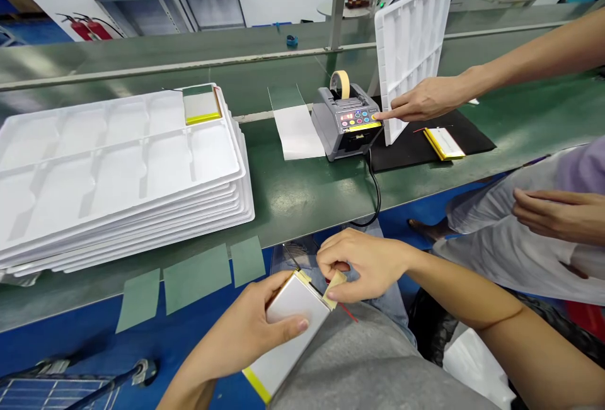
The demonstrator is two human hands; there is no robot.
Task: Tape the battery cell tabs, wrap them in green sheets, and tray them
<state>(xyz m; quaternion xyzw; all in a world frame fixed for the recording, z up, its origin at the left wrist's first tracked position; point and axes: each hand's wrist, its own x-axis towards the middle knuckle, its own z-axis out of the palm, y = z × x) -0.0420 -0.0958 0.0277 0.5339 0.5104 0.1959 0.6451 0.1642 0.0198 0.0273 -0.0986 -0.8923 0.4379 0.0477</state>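
Observation:
My left hand [258, 325] is wrapped round a silver battery pack [295, 334] with yellow edges, tilted above my lap. Between the thumb and fingers of my right hand [362, 265] is a short piece of pale yellow tape [334, 288], which touches the pack's upper right corner. A red wire sticks out beside it, and a dark wire rises from the pack's top end. Another battery pack [202, 106] lies in the far right compartment of the top white tray [113, 164] on the bench.
A grey tape dispenser [347, 123] stands mid-bench beside a white sheet [299, 133]. A co-worker's hand [428, 100] touches its buttons. An upright white tray [411, 51] and yellow-edged packs [447, 143] are on a black mat [406, 152]. Green strips [198, 279] hang at the bench edge.

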